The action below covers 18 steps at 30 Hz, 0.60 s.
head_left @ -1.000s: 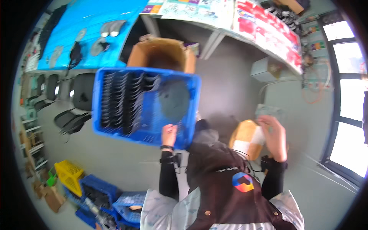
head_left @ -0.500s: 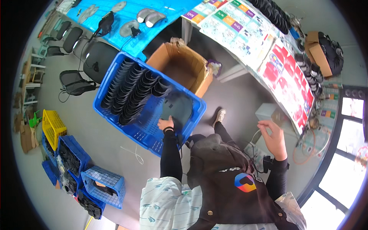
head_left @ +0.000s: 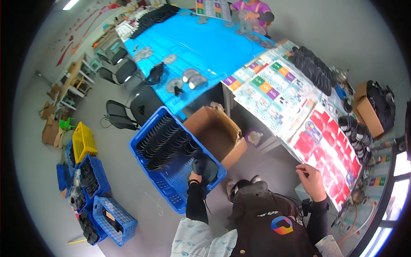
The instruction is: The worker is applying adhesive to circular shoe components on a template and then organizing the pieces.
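My left hand [head_left: 195, 177] reaches into the large blue crate [head_left: 162, 195], its fingers at the edge of a dark grey curved piece [head_left: 206, 168] and seemingly gripping it; the fingertips are partly hidden. Beside that piece, rows of nested black curved pieces [head_left: 167, 141] fill the crate's far left part. My right hand [head_left: 312, 182] is raised near the edge of the printed table cover, its fingers loosely bent and nothing visible in them.
Beyond the crate stands an open cardboard box [head_left: 239, 145]. A blue-covered table [head_left: 205, 47] bears grey curved pieces [head_left: 195, 79]. Printed sheets [head_left: 265, 94] cover the right-hand table. Smaller crates [head_left: 84, 143] stand at left. A person in purple [head_left: 262, 10] is at the far table.
The view has swung up, showing more of the blue table and another person. The dark piece in the crate now appears tilted up at my left hand. My right hand's fingers have curled in more.
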Each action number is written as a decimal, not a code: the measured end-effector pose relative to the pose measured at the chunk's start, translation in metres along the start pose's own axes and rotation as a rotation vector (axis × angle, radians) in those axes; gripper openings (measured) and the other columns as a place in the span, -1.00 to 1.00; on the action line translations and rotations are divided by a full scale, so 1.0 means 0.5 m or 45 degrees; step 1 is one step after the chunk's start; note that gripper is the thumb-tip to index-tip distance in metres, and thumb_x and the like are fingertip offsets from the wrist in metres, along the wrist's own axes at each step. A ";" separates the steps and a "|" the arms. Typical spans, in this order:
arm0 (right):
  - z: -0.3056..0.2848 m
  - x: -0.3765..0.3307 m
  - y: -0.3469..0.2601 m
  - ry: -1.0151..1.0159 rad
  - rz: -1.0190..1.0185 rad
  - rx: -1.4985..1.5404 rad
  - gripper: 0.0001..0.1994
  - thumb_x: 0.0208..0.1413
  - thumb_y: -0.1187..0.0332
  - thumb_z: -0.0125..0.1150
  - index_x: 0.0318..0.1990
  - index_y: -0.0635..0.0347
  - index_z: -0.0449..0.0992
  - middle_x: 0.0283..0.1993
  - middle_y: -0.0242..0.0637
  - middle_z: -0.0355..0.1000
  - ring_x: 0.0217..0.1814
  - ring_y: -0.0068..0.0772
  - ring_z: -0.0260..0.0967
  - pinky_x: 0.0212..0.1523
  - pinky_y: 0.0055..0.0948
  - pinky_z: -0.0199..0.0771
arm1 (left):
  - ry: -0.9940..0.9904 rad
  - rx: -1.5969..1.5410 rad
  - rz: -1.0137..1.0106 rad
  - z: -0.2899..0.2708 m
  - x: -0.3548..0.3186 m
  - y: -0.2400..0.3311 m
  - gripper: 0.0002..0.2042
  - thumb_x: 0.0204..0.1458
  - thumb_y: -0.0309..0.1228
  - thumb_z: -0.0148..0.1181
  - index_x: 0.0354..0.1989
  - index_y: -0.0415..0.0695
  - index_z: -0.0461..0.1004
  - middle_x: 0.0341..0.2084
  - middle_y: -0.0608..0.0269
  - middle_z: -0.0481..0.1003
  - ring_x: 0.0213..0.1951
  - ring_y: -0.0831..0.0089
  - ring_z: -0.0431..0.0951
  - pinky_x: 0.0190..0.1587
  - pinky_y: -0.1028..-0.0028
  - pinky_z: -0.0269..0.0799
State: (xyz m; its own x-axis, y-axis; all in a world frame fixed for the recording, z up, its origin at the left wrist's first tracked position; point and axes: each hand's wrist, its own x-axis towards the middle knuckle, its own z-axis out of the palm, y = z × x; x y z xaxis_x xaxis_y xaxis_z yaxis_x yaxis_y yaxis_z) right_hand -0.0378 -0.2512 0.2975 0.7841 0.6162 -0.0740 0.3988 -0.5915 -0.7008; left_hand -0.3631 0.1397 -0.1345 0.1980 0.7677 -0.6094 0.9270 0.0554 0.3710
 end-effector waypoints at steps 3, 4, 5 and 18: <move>-0.034 0.000 -0.006 -0.019 -0.033 0.043 -0.83 0.15 0.49 0.24 -0.13 0.38 0.57 -0.20 -0.03 0.60 -0.12 -0.16 0.62 -0.09 -0.36 0.55 | 0.060 0.045 0.062 -0.070 -0.064 0.068 -0.40 0.01 -0.38 0.17 0.30 -0.14 0.29 0.05 -0.22 0.53 0.15 -0.16 0.48 0.22 0.12 0.40; -0.032 0.008 0.003 -0.048 -0.041 0.072 -0.83 0.15 0.48 0.24 -0.12 0.36 0.57 -0.20 -0.04 0.60 -0.11 -0.16 0.62 -0.08 -0.35 0.55 | 0.108 -0.010 0.112 -0.093 -0.088 0.063 -0.45 -0.01 -0.46 0.09 0.26 -0.11 0.35 0.04 -0.22 0.53 0.16 -0.17 0.48 0.23 0.11 0.40; -0.027 0.019 0.003 -0.066 -0.062 0.085 -0.83 0.15 0.48 0.24 -0.12 0.36 0.57 -0.20 -0.04 0.60 -0.11 -0.16 0.62 -0.08 -0.35 0.55 | 0.131 -0.016 0.093 -0.119 -0.103 0.057 -0.45 -0.01 -0.46 0.09 0.26 -0.11 0.35 0.04 -0.22 0.53 0.16 -0.17 0.48 0.23 0.11 0.40; 0.213 0.081 -0.107 -0.632 -0.169 0.742 -0.41 0.12 0.22 0.41 0.26 0.24 0.37 0.12 -0.04 0.48 0.21 -0.18 0.47 0.19 -0.30 0.48 | -0.529 -1.699 0.537 -0.356 -0.525 0.295 -0.54 0.12 -0.68 0.20 0.22 -0.22 0.36 0.08 0.20 0.50 0.08 0.39 0.51 0.15 0.39 0.44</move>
State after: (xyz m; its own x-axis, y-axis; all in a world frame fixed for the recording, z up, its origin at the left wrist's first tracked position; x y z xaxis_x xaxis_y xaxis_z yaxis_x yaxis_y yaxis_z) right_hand -0.0779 -0.1394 0.2565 0.3876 0.9048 -0.1764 0.0522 -0.2125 -0.9758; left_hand -0.3352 0.0600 0.2048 0.6650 0.6534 -0.3617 -0.1543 0.5941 0.7894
